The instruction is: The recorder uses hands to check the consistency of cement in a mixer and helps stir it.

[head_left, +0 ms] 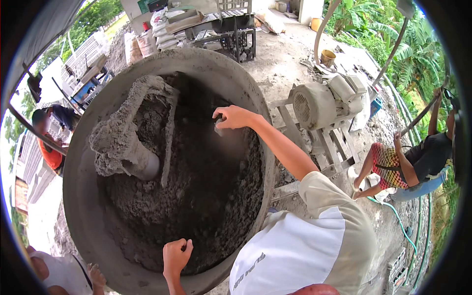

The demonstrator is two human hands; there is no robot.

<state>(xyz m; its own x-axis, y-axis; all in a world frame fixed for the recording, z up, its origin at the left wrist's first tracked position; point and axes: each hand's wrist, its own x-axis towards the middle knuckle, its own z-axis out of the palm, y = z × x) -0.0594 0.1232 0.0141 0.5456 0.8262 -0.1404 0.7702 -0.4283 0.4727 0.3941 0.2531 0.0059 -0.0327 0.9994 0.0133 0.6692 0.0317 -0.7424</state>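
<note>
A large round mixer pan [73, 196] with a grey, crusted rim fills the middle of the view. Inside lies dark, crumbly concrete mix [196, 196]. A mixing arm [123, 128], thickly caked with dried cement, stands in the pan's left half. Over the mix at the upper right, my right hand [233, 119] is closed, fingers curled round a small grey lump [218, 128]. Below it the mix looks hazy. My left hand [177, 254] is a fist above the near side of the pan; whatever its folded fingers may hold is hidden.
An electric motor [314, 105] on a metal frame stands right of the pan. Farther right, a person [418, 162] sits. Another person [69, 275] is at the lower left, and one in orange [49, 147] bends at the far left. Stacked sacks [162, 29] lie behind.
</note>
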